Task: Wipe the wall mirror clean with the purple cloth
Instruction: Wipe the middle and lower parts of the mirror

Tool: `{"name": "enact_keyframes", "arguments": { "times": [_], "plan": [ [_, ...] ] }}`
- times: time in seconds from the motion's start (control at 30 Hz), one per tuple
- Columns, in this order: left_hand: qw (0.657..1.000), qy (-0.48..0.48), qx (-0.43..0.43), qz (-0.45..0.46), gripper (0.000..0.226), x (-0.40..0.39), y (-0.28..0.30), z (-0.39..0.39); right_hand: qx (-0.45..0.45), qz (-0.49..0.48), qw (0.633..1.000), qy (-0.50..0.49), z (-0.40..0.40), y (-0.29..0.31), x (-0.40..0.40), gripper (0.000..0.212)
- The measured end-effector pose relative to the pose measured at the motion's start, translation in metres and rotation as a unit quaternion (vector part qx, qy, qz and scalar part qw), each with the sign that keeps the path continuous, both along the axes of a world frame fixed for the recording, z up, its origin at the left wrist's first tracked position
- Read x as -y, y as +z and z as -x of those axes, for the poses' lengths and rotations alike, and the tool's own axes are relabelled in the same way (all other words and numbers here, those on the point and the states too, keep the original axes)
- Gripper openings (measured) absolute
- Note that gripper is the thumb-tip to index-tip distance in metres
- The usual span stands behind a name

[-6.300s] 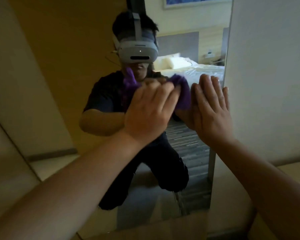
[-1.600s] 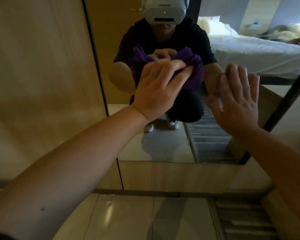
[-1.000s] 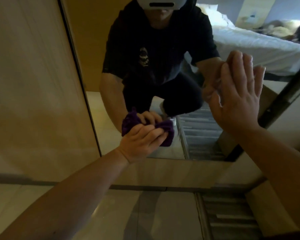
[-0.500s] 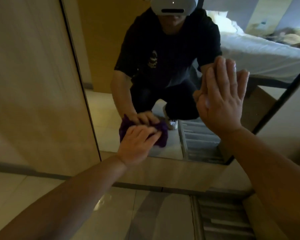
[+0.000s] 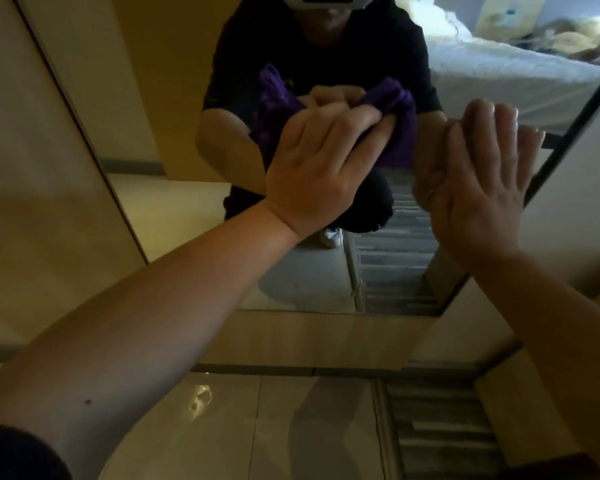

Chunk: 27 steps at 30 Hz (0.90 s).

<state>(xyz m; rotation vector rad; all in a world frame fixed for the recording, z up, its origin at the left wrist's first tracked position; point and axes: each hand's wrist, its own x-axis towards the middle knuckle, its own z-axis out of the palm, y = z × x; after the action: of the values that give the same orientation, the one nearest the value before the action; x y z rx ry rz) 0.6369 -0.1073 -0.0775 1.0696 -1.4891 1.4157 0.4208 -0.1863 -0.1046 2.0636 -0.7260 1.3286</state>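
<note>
**A:** So what's actually seen here, biggest stuff first?

**B:** Most of the view is taken up by the wall mirror [image 5: 194,216], mounted on a wood-panelled wall [image 5: 42,168], with its bottom edge sitting a bit above a glossy tiled floor [image 5: 222,427]. A strip of striped carpet [image 5: 440,434] is seen at the lower right. A crouching person in a dark t-shirt is reflected in the glass, and a white bed [image 5: 506,74] is reflected at the upper right.

**A:** And the hands?

**B:** The left hand [image 5: 323,168] is stretched out to the middle of the glass, and the purple cloth [image 5: 399,133] is bunched under it and pressed against the mirror. The fingers [image 5: 371,123] are curled shut around the cloth, with purple poking out on both sides of the hand. The right hand [image 5: 478,188] is laid flat near the mirror's right edge, fingers straight and held together, nothing gripped. Actual contact with the glass can't be confirmed, though it meets its own reflection.

**A:** Gap between them?

**B:** The two hands are just beside each other, not touching.
</note>
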Motion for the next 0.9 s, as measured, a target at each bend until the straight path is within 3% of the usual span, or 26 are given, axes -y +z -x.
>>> {"name": "enact_keyframes", "arguments": {
  "times": [0.17, 0.27, 0.5, 0.63, 0.73, 0.9],
  "plan": [
    [0.997, -0.004, 0.049, -0.051, 0.028, -0.004, -0.086, 0.007, 0.015, 0.022, 1.000, -0.002, -0.002, -0.004, 0.009, 0.045],
    [0.982, -0.018, 0.090, -0.164, 0.032, -0.007, -0.148, 0.014, 0.018, 0.031, 0.999, 0.008, -0.005, -0.004, 0.010, 0.044],
    [0.951, -0.043, 0.100, -0.290, 0.035, -0.026, -0.247, 0.027, 0.028, 0.054, 0.998, -0.023, -0.006, -0.004, 0.015, 0.048],
    [0.934, -0.058, 0.082, -0.344, 0.037, -0.031, -0.241, 0.030, 0.005, 0.045, 0.999, -0.026, -0.004, -0.002, 0.012, 0.049],
    [0.934, -0.075, 0.016, -0.349, 0.042, -0.035, -0.217, 0.035, -0.018, 0.007, 1.000, -0.013, 0.001, 0.001, 0.004, 0.045],
    [0.965, -0.106, -0.078, -0.228, 0.024, -0.028, -0.086, 0.047, -0.051, -0.062, 0.996, 0.035, 0.024, 0.013, -0.013, 0.046]
  ]
}}
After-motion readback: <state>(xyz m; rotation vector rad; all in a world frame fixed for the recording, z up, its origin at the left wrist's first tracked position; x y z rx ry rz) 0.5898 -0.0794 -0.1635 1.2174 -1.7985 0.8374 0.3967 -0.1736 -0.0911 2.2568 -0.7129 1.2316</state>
